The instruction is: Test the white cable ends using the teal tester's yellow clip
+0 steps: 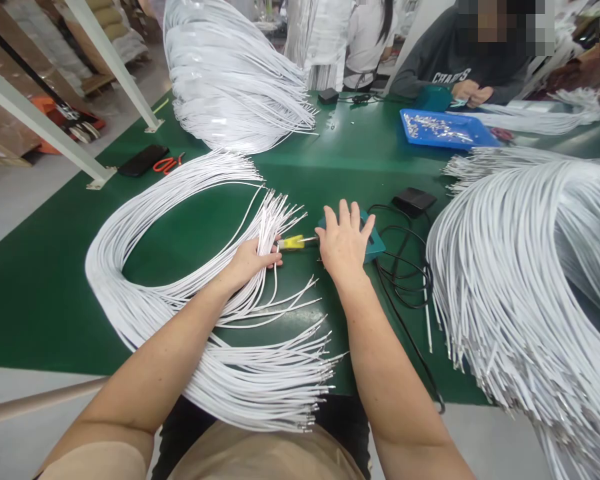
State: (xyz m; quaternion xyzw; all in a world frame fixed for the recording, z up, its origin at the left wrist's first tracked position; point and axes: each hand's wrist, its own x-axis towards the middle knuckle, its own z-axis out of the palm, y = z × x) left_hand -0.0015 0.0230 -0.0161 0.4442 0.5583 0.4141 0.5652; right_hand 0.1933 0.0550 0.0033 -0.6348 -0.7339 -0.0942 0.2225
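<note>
My left hand (253, 261) is closed around a bunch of white wires (267, 223) with metal-tipped ends, just left of the table's middle. The rest of these wires loop leftward over the table and come back toward my body, their other ends fanned out near the front edge. My right hand (346, 240) rests with fingers spread on a teal box-shaped device (376, 245), covering much of it. A yellow piece (294, 242) on a metal shaft lies between the device and my left fingertips. Whether those fingertips touch it is hard to tell.
Large white wire bundles lie on the green table (45, 293), one at the back (230, 80) and one at right (510, 267). Black cable (405, 267), a black pedal-like block (414, 200), orange-handled scissors (167, 165), a phone (143, 161) and a blue tray (413, 137) are around. A co-worker (470, 67) sits opposite.
</note>
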